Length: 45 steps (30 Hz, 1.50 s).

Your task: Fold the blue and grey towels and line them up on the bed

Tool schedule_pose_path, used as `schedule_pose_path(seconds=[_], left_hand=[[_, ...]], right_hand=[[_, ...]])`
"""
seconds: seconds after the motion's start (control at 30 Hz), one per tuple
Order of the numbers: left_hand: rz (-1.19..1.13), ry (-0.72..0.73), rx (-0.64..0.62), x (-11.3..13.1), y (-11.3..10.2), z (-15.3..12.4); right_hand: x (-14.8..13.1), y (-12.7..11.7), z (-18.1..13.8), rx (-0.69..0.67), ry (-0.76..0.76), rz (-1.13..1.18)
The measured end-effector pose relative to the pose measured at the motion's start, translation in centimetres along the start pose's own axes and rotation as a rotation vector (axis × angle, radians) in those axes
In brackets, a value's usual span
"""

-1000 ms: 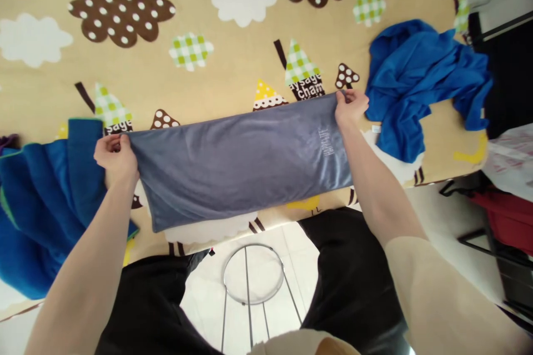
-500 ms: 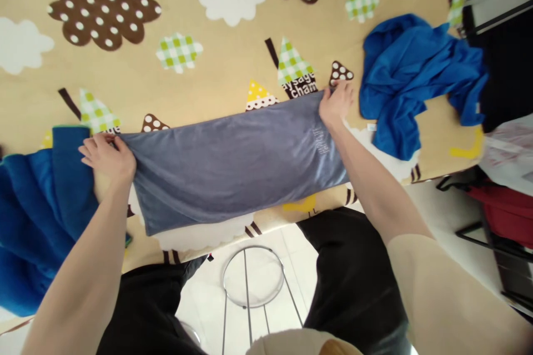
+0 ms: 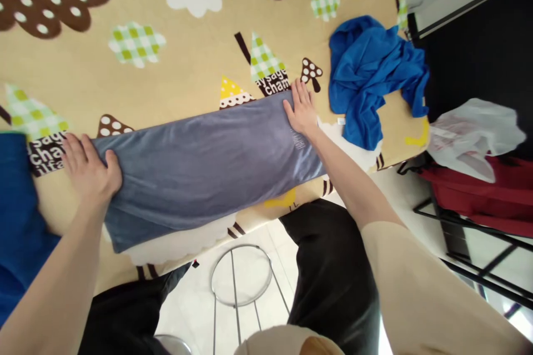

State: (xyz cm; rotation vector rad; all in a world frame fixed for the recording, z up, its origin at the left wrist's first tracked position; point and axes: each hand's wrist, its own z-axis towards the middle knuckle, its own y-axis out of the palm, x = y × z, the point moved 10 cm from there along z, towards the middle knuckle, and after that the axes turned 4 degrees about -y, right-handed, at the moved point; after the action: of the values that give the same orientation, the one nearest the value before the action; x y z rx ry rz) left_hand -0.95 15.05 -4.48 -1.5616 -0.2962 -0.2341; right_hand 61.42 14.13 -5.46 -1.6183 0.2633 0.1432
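Note:
A grey-blue towel lies as a long folded strip along the near edge of the patterned bed cover. My left hand rests flat on its left end, fingers stretched out. At the right end, my right hand is also flat, near the stitched lettering, with its fingertips at the towel's far corner. Neither hand grips anything. Low creases run across the towel's left part, and its near left corner hangs close to the edge.
A crumpled blue cloth lies to the right, and another blue cloth is partly in view at left. Below the edge stands a round metal-framed stool. A white plastic bag and red fabric are at far right.
Both hands have gone from pinching the towel's far corners to lying flat on it with fingers extended. The view has shifted, so the scene sits further left.

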Motion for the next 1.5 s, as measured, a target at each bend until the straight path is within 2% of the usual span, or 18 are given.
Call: schedule_pose_path(seconds=[0.1, 0.2, 0.27, 0.33, 0.4, 0.43, 0.47, 0.53, 0.67, 0.77, 1.0, 1.17, 1.27, 1.37, 1.43, 1.5], left_hand=[[0.009, -0.019, -0.057, 0.0, -0.1, 0.9], [0.025, -0.067, -0.044, 1.6, -1.2, 0.0], [0.005, -0.035, 0.017, 4.2, -2.6, -2.1], [-0.05, 0.061, 0.035, 7.8, -3.2, -5.7], [-0.108, 0.093, -0.016, 10.3, -2.5, -9.7], [-0.117, 0.082, -0.049, 11.0, -1.7, -11.6], [-0.114, 0.069, -0.086, 11.5, -0.7, -13.3], [-0.085, 0.063, -0.129, 11.8, 1.1, -15.8], [-0.012, 0.093, -0.101, 11.0, 2.3, -16.8], [0.0, 0.097, -0.091, 10.3, 2.0, -16.4], [0.023, 0.01, -0.043, 8.6, 1.3, -16.8], [0.01, 0.043, -0.101, 8.3, 1.8, -16.1], [-0.043, 0.049, -0.128, 8.3, 1.2, -16.2], [-0.081, 0.102, -0.153, 9.6, 0.2, -18.1], [-0.076, 0.2, -0.202, 11.5, -0.1, -20.7], [-0.056, 0.3, -0.28, 13.4, 0.4, -23.9]], right_hand=[[1.3, -0.2, 1.5, -0.005, 0.071, 0.043], [-1.1, -1.4, 1.1, 0.028, 0.095, 0.074], [-4.9, -2.6, -0.7, 0.039, 0.007, 0.044], [-9.2, -3.2, -3.8, -0.001, -0.151, -0.01], [-11.9, -2.7, -7.9, -0.105, -0.293, -0.039], [-12.3, -2.1, -10.1, -0.174, -0.343, -0.047], [-12.0, -1.5, -12.0, -0.237, -0.368, -0.056], [-9.4, -0.8, -14.8, -0.295, -0.317, -0.076], [-3.2, -1.4, -16.1, -0.184, -0.087, -0.09], [-2.4, -1.5, -16.0, -0.133, -0.08, -0.084], [-0.8, -1.4, -15.6, 0.005, -0.058, -0.067], [1.2, -0.8, -15.0, -0.022, -0.039, -0.051], [0.8, -1.1, -14.6, -0.066, 0.007, -0.038], [-1.1, -1.8, -14.7, -0.179, 0.115, -0.08], [-4.2, -1.9, -15.4, -0.339, 0.068, -0.139], [-8.9, -1.7, -17.2, -0.535, -0.1, -0.153]])
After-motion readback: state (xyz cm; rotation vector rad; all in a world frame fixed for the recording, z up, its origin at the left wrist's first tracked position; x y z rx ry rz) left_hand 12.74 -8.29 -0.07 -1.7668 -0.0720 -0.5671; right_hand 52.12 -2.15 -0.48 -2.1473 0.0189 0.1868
